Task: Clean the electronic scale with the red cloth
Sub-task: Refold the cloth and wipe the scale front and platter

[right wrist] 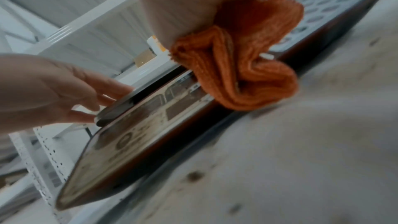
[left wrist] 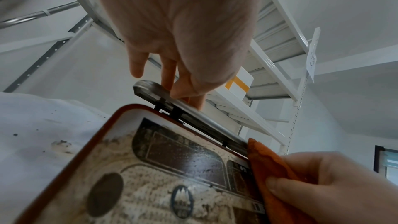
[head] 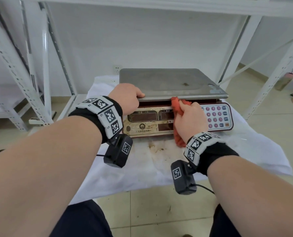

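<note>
The electronic scale has a steel pan [head: 173, 81] over a red body with a grimy display panel [head: 145, 120]. My left hand [head: 130, 98] holds the pan's front left corner, thumb on top of the edge; the wrist views show the same left hand [left wrist: 183, 40] [right wrist: 49, 88] at the pan's rim [left wrist: 148, 88]. My right hand [head: 190, 120] grips the bunched red cloth [head: 176, 105] and presses it on the panel, just under the pan's front edge. The cloth [left wrist: 267, 164] [right wrist: 243, 67] covers the middle of the panel [left wrist: 172, 168], and one end hangs over the scale's front.
The scale's keypad [head: 217, 117] lies right of my right hand. A stained white sheet [head: 245, 151] is spread under the scale on the tiled floor [head: 159, 211]. White metal shelving [head: 44, 65] stands on both sides and overhead. My knees are at the bottom edge.
</note>
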### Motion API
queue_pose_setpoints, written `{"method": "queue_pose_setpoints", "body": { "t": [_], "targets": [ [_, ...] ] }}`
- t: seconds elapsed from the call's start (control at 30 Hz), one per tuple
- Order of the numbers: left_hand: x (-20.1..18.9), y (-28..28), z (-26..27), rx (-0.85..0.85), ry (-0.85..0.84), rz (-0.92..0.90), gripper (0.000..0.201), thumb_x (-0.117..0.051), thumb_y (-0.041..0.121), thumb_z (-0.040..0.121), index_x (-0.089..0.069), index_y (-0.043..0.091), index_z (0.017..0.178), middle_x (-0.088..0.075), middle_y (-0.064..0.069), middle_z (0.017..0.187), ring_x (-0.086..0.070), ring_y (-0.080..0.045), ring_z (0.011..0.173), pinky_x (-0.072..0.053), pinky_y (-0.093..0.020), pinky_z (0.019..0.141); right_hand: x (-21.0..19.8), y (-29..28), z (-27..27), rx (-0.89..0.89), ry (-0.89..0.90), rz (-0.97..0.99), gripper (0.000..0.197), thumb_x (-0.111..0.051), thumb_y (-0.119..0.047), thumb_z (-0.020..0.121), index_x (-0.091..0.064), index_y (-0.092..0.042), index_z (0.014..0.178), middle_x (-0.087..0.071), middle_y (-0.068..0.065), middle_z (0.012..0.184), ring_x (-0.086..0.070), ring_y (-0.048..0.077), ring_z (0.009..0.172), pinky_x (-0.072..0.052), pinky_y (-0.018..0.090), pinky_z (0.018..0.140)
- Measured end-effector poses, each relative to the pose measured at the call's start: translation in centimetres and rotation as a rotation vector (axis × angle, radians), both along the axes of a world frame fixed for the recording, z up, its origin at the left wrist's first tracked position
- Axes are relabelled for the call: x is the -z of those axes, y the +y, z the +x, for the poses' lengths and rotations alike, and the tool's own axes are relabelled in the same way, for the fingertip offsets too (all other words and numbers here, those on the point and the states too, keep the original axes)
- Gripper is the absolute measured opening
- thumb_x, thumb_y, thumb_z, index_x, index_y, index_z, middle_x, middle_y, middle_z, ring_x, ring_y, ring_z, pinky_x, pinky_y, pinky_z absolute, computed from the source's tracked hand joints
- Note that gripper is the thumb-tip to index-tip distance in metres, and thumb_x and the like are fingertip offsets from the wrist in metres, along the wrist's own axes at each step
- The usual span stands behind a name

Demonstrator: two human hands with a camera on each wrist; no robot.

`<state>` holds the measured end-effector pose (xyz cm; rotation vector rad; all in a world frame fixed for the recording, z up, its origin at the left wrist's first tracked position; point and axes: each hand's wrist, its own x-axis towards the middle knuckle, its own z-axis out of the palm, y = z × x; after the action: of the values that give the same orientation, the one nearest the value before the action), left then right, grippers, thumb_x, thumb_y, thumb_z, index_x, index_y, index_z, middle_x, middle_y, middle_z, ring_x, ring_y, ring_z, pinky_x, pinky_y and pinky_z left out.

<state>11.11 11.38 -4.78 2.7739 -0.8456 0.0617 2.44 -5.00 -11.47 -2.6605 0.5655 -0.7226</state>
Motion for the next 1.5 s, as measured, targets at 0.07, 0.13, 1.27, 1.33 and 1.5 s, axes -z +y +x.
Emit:
{"method": "queue_pose_setpoints", "body": {
  "t": [0.07, 0.13, 1.27, 1.33, 1.5],
  "targets": [
    [0.2, 0.1, 0.1, -0.008, 0.009, -0.012, 0.052, -0.035, -0.003, 0.089, -0.054, 0.021, 0.131, -0.051, 0.003, 0.138, -0.043, -0.017, 0.128, -0.032, -0.023, 0.105, 0.1, 1.1, 0.5, 0.078, 0.012, 0.044, 0.037, -0.043, -0.010, 0.086, -0.060, -0.028, 0.114, -0.042, 0.004, 0.098, -0.046, 0.021, 0.078, -0.042, 0.031, 0.071],
    [0.3, 0.1, 0.2, -0.016, 0.011, -0.022, 0.052, -0.035, -0.003, 0.089, -0.055, 0.022, 0.131, -0.051, 0.003, 0.138, -0.042, -0.017, 0.129, -0.032, -0.022, 0.105, 0.0, 2.2, 0.9, 0.087, 0.037, 0.088, 0.042, -0.041, -0.006, 0.082, -0.059, -0.024, 0.115, -0.042, 0.005, 0.103, -0.053, 0.025, 0.088, -0.046, 0.032, 0.075],
    [0.6, 0.2, 0.4, -0.024, 0.000, -0.064, 0.050, -0.038, -0.002, 0.090, -0.056, 0.023, 0.129, -0.051, 0.003, 0.136, -0.044, -0.017, 0.125, -0.032, -0.022, 0.102, 1.0, 3.5, 1.2, -0.242, 0.008, -0.040, 0.040, -0.048, -0.011, 0.090, -0.056, -0.022, 0.127, -0.045, 0.009, 0.107, -0.052, 0.026, 0.093, -0.043, 0.030, 0.077],
    [0.7, 0.2, 0.5, -0.021, 0.002, -0.059, 0.050, -0.039, -0.001, 0.090, -0.056, 0.023, 0.129, -0.051, 0.003, 0.136, -0.044, -0.018, 0.125, -0.032, -0.022, 0.102, 0.7, 2.8, 1.2, -0.307, 0.021, -0.065, 0.035, -0.047, -0.016, 0.093, -0.059, -0.025, 0.125, -0.041, 0.004, 0.096, -0.050, 0.022, 0.084, -0.041, 0.028, 0.072],
    [0.7, 0.2, 0.7, -0.010, 0.008, -0.051, 0.053, -0.038, -0.004, 0.089, -0.055, 0.024, 0.130, -0.051, 0.003, 0.137, -0.045, -0.017, 0.125, -0.033, -0.022, 0.102, 0.2, -0.4, 0.6, -0.173, 0.024, -0.094, 0.035, -0.043, -0.019, 0.096, -0.058, -0.027, 0.127, -0.040, 0.003, 0.091, -0.041, 0.016, 0.078, -0.037, 0.026, 0.071]
  ]
}}
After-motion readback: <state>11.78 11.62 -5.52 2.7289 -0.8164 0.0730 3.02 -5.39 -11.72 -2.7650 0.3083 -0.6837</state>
